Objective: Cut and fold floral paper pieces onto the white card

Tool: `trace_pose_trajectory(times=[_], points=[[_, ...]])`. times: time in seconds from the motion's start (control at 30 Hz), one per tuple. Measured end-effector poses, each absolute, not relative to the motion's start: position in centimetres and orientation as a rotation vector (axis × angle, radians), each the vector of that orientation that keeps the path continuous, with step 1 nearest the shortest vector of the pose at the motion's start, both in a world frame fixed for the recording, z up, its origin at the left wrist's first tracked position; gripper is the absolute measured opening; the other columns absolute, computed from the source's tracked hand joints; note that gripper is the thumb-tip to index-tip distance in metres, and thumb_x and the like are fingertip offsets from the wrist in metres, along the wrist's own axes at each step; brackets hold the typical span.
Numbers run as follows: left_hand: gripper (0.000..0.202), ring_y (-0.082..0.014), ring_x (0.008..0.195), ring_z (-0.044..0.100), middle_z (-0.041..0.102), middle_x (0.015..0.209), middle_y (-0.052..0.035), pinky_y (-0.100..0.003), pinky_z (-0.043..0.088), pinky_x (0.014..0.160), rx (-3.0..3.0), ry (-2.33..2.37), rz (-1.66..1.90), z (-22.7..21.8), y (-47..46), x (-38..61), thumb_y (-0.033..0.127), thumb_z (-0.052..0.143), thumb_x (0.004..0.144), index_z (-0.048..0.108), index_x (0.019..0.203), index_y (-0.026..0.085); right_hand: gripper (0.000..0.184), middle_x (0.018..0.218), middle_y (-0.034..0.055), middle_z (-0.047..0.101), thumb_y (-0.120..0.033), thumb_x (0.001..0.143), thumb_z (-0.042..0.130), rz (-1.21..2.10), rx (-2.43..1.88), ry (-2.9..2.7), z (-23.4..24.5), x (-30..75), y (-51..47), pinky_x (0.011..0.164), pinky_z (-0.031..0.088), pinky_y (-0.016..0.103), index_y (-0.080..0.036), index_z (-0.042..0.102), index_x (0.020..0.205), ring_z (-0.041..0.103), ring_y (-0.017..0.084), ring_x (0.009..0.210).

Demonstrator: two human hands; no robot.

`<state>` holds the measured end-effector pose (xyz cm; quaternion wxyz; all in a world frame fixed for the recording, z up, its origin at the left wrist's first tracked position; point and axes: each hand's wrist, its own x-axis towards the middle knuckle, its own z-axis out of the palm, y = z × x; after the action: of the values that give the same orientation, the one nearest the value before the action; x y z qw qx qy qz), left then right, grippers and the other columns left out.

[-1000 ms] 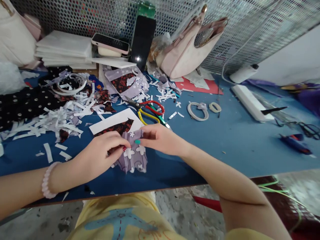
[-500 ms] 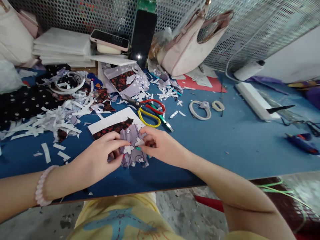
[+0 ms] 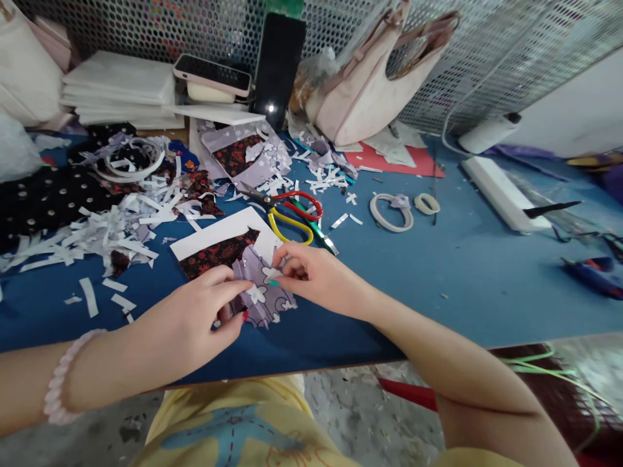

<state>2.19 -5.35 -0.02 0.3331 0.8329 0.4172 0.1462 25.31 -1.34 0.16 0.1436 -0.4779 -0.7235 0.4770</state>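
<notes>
A small piece of lilac fabric [image 3: 263, 305] with white flower shapes and frayed edges lies between my two hands, close to the table's front edge. My left hand [image 3: 204, 311] grips its left side, index finger on top, thumb near the lower left. At its upper right, my right hand [image 3: 321, 279] pinches the edge between thumb and bent fingers. Just behind is a white card [image 3: 209, 232] carrying a strip of dark red-flowered fabric [image 3: 214, 254], partly covered by the lilac piece and my left hand. Scissors [image 3: 289, 224] with one red and one yellow handle lie beyond the card.
White paper strips [image 3: 121, 227] and fabric scraps heap at the left. Right of the scissors are a white ring [image 3: 390, 213], a small tape roll [image 3: 427, 204] and a white bar [image 3: 503, 194]. A phone [image 3: 213, 74], stacked white sheets [image 3: 119, 81] and a pale handbag [image 3: 374, 84] stand behind.
The lilac piece has turned slightly, its lower end swinging right. My left thumb has shifted from on the fabric to its lower left edge; my right hand stays at the upper right.
</notes>
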Motion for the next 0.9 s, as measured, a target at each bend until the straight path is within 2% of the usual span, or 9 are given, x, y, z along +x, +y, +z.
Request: trace_pose_trajectory(times=[0.13, 0.27, 0.47, 0.63, 0.77, 0.9], points=[[0.035, -0.0144, 0.067, 0.063, 0.066, 0.093, -0.0057, -0.027, 0.053, 0.064, 2.265, 1.146, 0.312, 0.6, -5.3, 2.1, 0.027, 0.047, 0.090, 0.065, 0.117, 0.016, 0.011, 0.056, -0.0079, 0.055, -0.023, 0.082, 0.058, 1.397, -1.404, -2.129, 0.6, 25.4, -1.3, 0.056, 0.034, 0.023, -0.020, 0.047, 0.086, 0.044, 0.009, 0.053], [0.031, -0.0155, 0.067, 0.064, 0.070, 0.083, -0.0029, -0.026, 0.049, 0.058, 2.300, 1.163, 0.305, 0.7, -5.1, 2.0, 0.025, 0.047, 0.089, 0.068, 0.111, 0.016, 0.011, 0.055, -0.0077, 0.054, -0.026, 0.083, 0.059, 1.415, -1.417, -2.135, 0.7, 25.4, -1.2, 0.055, 0.034, 0.022, -0.020, 0.049, 0.084, 0.043, 0.008, 0.052], [0.024, -0.0183, 0.069, 0.064, 0.067, 0.087, -0.0048, -0.030, 0.048, 0.057, 2.649, 1.033, 0.349, -0.1, -4.7, 1.9, 0.018, 0.048, 0.091, 0.068, 0.104, 0.016, 0.006, 0.051, -0.0082, 0.051, -0.022, 0.082, 0.057, 1.438, -1.411, -2.092, -0.1, 25.3, -0.8, 0.050, 0.031, 0.022, -0.018, 0.053, 0.082, 0.041, 0.007, 0.049], [0.021, -0.0234, 0.086, 0.061, 0.063, 0.096, -0.0082, -0.037, 0.051, 0.070, 2.884, 0.869, 0.459, -0.4, -4.3, 2.2, 0.009, 0.051, 0.087, 0.067, 0.098, 0.017, 0.005, 0.054, -0.0071, 0.050, -0.022, 0.082, 0.056, 1.417, -1.371, -2.100, -0.4, 25.2, -0.8, 0.051, 0.032, 0.022, -0.017, 0.055, 0.082, 0.043, 0.007, 0.050], [0.015, -0.0232, 0.090, 0.060, 0.065, 0.097, -0.0075, -0.038, 0.051, 0.075, 2.867, 0.835, 0.560, -0.8, -3.7, 2.5, 0.011, 0.052, 0.090, 0.066, 0.090, 0.016, 0.003, 0.061, -0.0059, 0.050, -0.019, 0.080, 0.058, 1.379, -1.352, -2.106, -0.3, 25.1, -0.9, 0.054, 0.035, 0.022, -0.017, 0.055, 0.079, 0.045, 0.007, 0.055], [0.021, -0.0232, 0.098, 0.062, 0.070, 0.101, -0.0063, -0.038, 0.051, 0.081, 2.853, 0.789, 0.629, -1.2, -3.3, 2.3, 0.015, 0.046, 0.095, 0.066, 0.090, 0.016, 0.006, 0.061, -0.0053, 0.050, -0.018, 0.081, 0.057, 1.379, -1.377, -2.107, -0.2, 25.2, -0.8, 0.055, 0.034, 0.022, -0.017, 0.054, 0.075, 0.044, 0.007, 0.056]])
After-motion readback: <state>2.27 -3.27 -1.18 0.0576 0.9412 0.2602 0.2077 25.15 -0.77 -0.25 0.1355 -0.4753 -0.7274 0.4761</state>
